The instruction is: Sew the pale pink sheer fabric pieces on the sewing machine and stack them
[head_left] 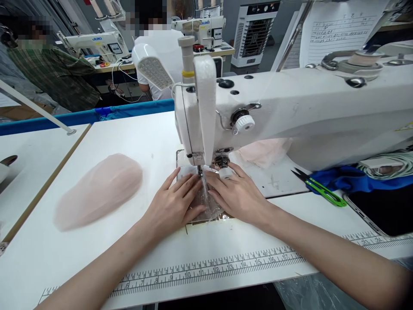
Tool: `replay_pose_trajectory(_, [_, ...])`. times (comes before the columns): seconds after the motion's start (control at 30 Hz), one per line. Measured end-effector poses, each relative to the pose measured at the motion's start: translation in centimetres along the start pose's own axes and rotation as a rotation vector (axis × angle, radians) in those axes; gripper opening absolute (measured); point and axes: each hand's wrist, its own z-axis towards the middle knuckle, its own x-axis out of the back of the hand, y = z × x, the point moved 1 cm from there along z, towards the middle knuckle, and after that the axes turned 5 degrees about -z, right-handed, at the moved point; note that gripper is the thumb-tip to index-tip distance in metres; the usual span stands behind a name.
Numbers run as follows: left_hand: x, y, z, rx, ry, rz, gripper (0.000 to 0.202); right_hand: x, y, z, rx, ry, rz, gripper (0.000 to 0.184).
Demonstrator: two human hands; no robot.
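Observation:
My left hand (pixel 176 199) lies flat with fingers spread on a sheer, whitish piece of fabric (pixel 206 202) under the needle of a white sewing machine (pixel 284 99). On the other side of the needle, my right hand (pixel 240 193) rests on the same fabric, its fingers stretched out and partly behind the presser knob. A seam or fold line runs down the fabric between both hands toward the presser foot (pixel 200 170). Left of my hands lies a sheer pink fabric piece (pixel 100 191), and more pink fabric (pixel 264 151) sits behind the needle, under the machine arm.
Green thread snips (pixel 325 191) lie at the right on a blue cloth (pixel 348 177), near a dark phone (pixel 383 209). A printed ruler (pixel 206 271) runs along the table's front edge. Two people sit at other sewing machines beyond; an air cooler (pixel 254 36) stands behind.

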Motion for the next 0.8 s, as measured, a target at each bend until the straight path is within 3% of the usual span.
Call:
replay_pose_trajectory(0.1, [0.7, 0.4, -0.4, -0.085, -0.001, -0.051, 0.064, 0.4, 0.0, -0.4, 0.081, 0.076, 0.054, 0.02])
replay_pose_trajectory(0.2, [0.9, 0.5, -0.7, -0.145, 0.036, -0.04, 0.041, 0.8, 0.1, -0.8, 0.109, 0.045, 0.182, 0.02])
replay_pose_trajectory(0.27, [0.7, 0.5, -0.7, -0.14, 0.082, -0.046, 0.024, 1.1, 0.3, -0.9, 0.114, 0.001, 0.27, 0.041])
replay_pose_trajectory(0.33, [0.6, 0.5, -0.6, -0.1, 0.107, -0.088, 0.02, 1.2, 0.3, -1.0, 0.12, -0.019, 0.291, 0.058])
replay_pose_trajectory(0.47, [0.5, 0.5, -0.3, -0.004, 0.092, -0.135, 0.023, 0.8, 0.1, -0.9, 0.147, 0.058, 0.145, 0.016])
replay_pose_trajectory(0.63, [0.2, 0.4, -0.3, 0.066, 0.004, -0.085, 0.034, 0.7, -0.1, -1.0, 0.208, 0.158, 0.099, 0.018])
replay_pose_trajectory(0.8, [0.3, 0.5, -0.3, -0.01, 0.034, -0.003, 0.029, 0.9, 0.0, -1.0, 0.21, 0.176, 0.123, 0.022])
